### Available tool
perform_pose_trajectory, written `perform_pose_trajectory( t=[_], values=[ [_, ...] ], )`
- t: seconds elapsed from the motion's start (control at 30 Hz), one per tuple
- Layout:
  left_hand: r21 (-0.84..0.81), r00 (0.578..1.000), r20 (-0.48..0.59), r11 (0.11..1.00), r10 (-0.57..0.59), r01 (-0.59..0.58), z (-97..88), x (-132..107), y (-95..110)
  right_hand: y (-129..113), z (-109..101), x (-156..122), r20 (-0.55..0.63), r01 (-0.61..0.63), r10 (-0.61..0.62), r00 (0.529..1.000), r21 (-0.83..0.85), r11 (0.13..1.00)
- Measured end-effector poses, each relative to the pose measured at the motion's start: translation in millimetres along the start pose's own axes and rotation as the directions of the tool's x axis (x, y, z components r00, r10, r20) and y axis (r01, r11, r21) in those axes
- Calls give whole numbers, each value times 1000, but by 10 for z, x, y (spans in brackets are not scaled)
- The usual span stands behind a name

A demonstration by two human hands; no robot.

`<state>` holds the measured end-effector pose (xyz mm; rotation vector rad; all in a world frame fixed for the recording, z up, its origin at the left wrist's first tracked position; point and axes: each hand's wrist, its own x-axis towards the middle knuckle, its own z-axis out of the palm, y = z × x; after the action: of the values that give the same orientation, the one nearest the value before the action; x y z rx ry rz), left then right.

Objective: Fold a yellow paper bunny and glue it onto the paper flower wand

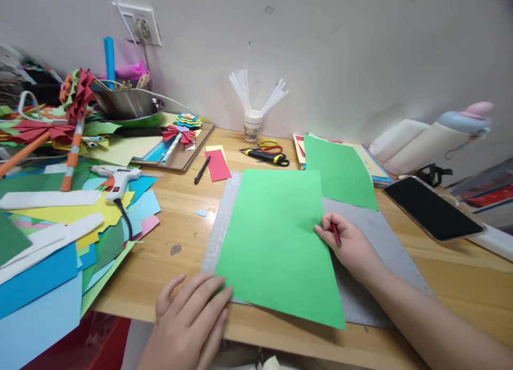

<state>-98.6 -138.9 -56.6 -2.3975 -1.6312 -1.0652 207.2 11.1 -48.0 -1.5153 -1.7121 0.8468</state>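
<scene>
A light green paper sheet [274, 242] lies on a grey cutting mat [374, 252] in the middle of the wooden table. My left hand [190, 311] lies flat, fingers spread, touching the sheet's near left corner. My right hand [348, 244] rests at the sheet's right edge, fingers closed round a red pencil [335, 234]. A second green sheet [340, 170] lies behind, overlapping the mat's far right.
Coloured paper piles and a white glue gun [116, 176] fill the left. Scissors [266, 154], a black pen [202, 170], a red paper piece [217, 164] and a cup of straws [252, 125] sit at the back. A phone [433, 207] lies right.
</scene>
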Motion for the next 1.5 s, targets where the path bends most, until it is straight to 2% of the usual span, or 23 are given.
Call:
perform_pose_trajectory(
  t=[0.2, 0.27, 0.33, 0.43, 0.53, 0.57, 0.63, 0.73, 0.8, 0.97, 1.13, 1.2, 1.27, 1.33, 1.43, 1.47, 1.5],
  values=[
    [207, 998, -8, 977, 61, -58, -48, -295, -187, -49, 86, 188, 22, -10, 10, 1000, 2, 1000],
    [226, 1000, -12, 974, 22, -19, -79, -314, -223, -58, 113, 236, 33, -16, 16, 999, 6, 1000],
    [234, 1000, -8, 972, -15, 17, -129, -230, -232, -62, 123, 262, 44, -23, 23, 999, 13, 1000],
    [299, 997, 35, 953, -66, 53, -210, 100, -246, -50, 111, 270, 38, -35, 34, 999, 26, 999],
    [446, 963, 182, 889, -201, 101, -209, 604, -335, -15, 103, 262, 16, -42, 41, 999, 42, 998],
    [489, 933, 254, 866, -255, 103, -177, 787, -390, -2, 105, 259, 12, -42, 41, 999, 48, 998],
    [543, 842, 409, 836, -352, 86, -66, 1142, -532, 17, 117, 254, 10, -39, 39, 999, 58, 998],
    [523, 813, 477, 851, -334, 44, 163, 1574, -773, 19, 138, 242, 24, -32, 30, 999, 68, 997],
    [500, 807, 509, 866, -299, 6, 302, 1767, -907, 4, 143, 232, 35, -27, 24, 999, 71, 997],
    [508, 815, 502, 861, -288, -9, 451, 1982, -1088, -41, 130, 218, 46, -20, 16, 999, 76, 997],
    [532, 832, 474, 847, -287, -10, 434, 2034, -1144, -59, 122, 213, 67, -19, 13, 998, 88, 996],
    [536, 836, 470, 844, -284, -14, 400, 2017, -1093, -58, 123, 212, 73, -17, 10, 997, 95, 995],
    [535, 839, 464, 845, -283, -12, 333, 1944, -952, -52, 123, 212, 77, -14, 6, 997, 102, 995],
    [528, 851, 447, 849, -277, -1, 229, 1781, -718, -42, 124, 213, 75, -11, 3, 997, 107, 994],
    [498, 883, 401, 867, -243, 12, 50, 1340, -295, -26, 126, 214, 58, -9, 2, 998, 114, 993],
    [457, 900, 385, 889, -203, 5, 2, 1147, -173, -22, 128, 215, 50, -9, 4, 999, 115, 993],
    [331, 949, 298, 944, -103, -2, -35, 942, -73, -19, 129, 216, 42, -11, 6, 999, 115, 993]
  ],
)
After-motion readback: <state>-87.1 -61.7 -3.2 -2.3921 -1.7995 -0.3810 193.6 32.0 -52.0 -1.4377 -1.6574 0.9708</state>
